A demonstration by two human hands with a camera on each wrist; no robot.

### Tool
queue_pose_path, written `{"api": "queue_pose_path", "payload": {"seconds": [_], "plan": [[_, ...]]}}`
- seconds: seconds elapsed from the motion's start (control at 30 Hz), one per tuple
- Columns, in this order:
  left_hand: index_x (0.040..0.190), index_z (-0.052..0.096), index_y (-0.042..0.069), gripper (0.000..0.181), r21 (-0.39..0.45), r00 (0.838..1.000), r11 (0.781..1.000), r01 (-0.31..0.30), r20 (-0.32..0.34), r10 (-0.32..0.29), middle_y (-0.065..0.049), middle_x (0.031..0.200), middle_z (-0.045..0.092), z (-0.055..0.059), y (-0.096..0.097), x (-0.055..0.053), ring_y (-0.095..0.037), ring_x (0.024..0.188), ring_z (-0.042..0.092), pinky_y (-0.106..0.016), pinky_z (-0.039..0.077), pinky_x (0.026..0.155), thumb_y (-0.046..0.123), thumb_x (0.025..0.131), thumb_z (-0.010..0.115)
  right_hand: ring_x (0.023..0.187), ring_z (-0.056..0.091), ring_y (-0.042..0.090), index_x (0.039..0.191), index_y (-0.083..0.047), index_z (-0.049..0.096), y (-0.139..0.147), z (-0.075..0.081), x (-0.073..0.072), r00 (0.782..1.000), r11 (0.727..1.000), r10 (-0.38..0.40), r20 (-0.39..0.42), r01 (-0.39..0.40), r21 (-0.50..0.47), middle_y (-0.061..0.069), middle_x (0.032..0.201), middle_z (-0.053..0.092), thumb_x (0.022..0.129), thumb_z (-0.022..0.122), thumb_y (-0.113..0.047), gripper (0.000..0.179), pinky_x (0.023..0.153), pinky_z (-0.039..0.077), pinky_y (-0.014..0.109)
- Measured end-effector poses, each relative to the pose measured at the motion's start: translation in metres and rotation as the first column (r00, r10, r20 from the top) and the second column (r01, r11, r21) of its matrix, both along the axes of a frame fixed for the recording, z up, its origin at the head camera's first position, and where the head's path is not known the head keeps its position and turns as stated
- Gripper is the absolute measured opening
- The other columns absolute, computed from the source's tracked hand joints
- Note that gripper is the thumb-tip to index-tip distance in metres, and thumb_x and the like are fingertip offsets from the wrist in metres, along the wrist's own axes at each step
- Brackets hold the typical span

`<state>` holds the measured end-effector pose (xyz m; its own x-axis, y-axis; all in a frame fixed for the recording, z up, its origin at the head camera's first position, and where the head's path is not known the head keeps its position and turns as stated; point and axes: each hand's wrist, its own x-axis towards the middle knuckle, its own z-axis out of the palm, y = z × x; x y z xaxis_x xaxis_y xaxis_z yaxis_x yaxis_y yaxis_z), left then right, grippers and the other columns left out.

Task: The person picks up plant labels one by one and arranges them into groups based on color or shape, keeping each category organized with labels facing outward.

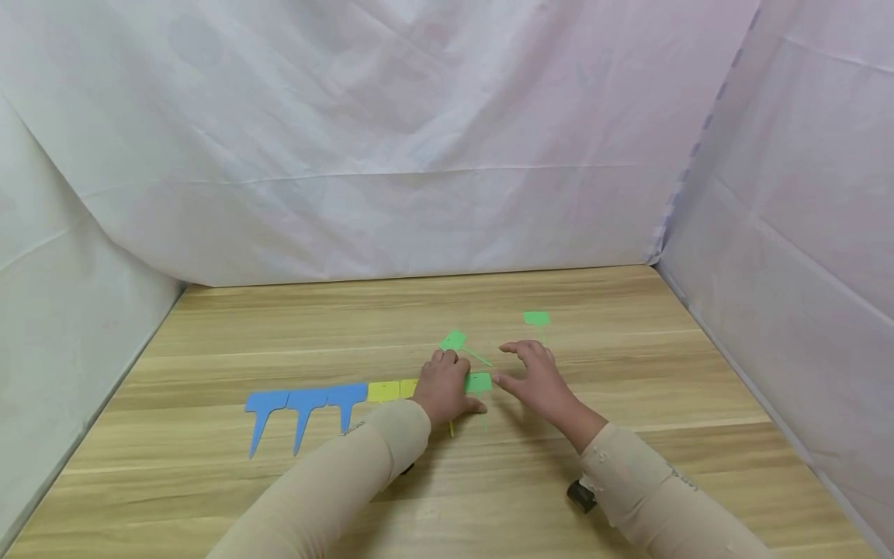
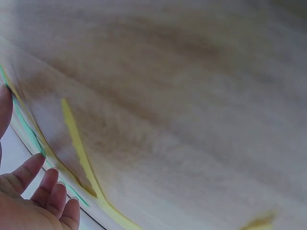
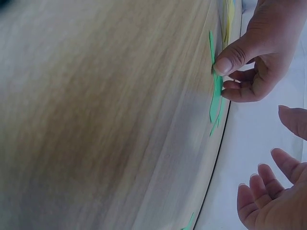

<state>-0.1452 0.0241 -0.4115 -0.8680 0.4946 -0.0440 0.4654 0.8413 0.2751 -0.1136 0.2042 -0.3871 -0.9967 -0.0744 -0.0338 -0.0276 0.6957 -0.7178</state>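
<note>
T-shaped plant labels lie in a row on the wooden table, blue labels [image 1: 307, 400] at the left and yellow labels [image 1: 382, 391] beside them. At the row's right end my left hand [image 1: 442, 388] pinches a green plant label [image 1: 480, 382], its thumb on the stem side and curled fingers on the far side. That hand hides part of the yellow labels. Just right of the same label hovers my right hand [image 1: 536, 380], fingers spread and holding nothing. In the right wrist view, the left thumb touches the green label [image 3: 215, 98].
Beyond the left hand a loose green label [image 1: 454, 340] lies slanted. Another green label [image 1: 536, 317] lies farther back, its stem partly behind the right hand. White cloth [image 1: 419, 217] hangs along the table's back and sides. A black object [image 1: 581, 497] shows beside the right sleeve.
</note>
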Motion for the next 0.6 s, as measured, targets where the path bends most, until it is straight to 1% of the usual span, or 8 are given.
{"api": "queue_pose_path", "payload": {"seconds": [0.27, 0.6], "plan": [[0.103, 0.06, 0.011, 0.055, 0.007, 1.0, 1.0, -0.003, -0.006, 0.003, -0.004, 0.102, 0.052, -0.0009, 0.0008, -0.0001, -0.021, 0.091, 0.041, -0.036, 0.043, 0.083, 0.054, 0.074, 0.077, 0.13, 0.032, 0.04, 0.136, -0.005, 0.05, 0.0, 0.0004, 0.0003, 1.0, 1.0, 0.002, 0.004, -0.002, -0.003, 0.02, 0.144, 0.036, 0.09, 0.069, -0.02, 0.052, 0.1, 0.036, 0.058], [0.104, 0.059, 0.011, 0.056, 0.008, 1.0, 1.0, 0.0, 0.0, 0.0, -0.004, 0.103, 0.052, -0.0014, 0.0015, -0.0003, -0.02, 0.091, 0.041, -0.035, 0.042, 0.081, 0.055, 0.074, 0.077, 0.133, 0.028, 0.041, 0.136, -0.005, 0.05, 0.0013, -0.0001, 0.0004, 1.0, 1.0, 0.001, 0.008, -0.001, -0.007, 0.021, 0.144, 0.036, 0.09, 0.069, -0.02, 0.052, 0.102, 0.034, 0.059]]}}
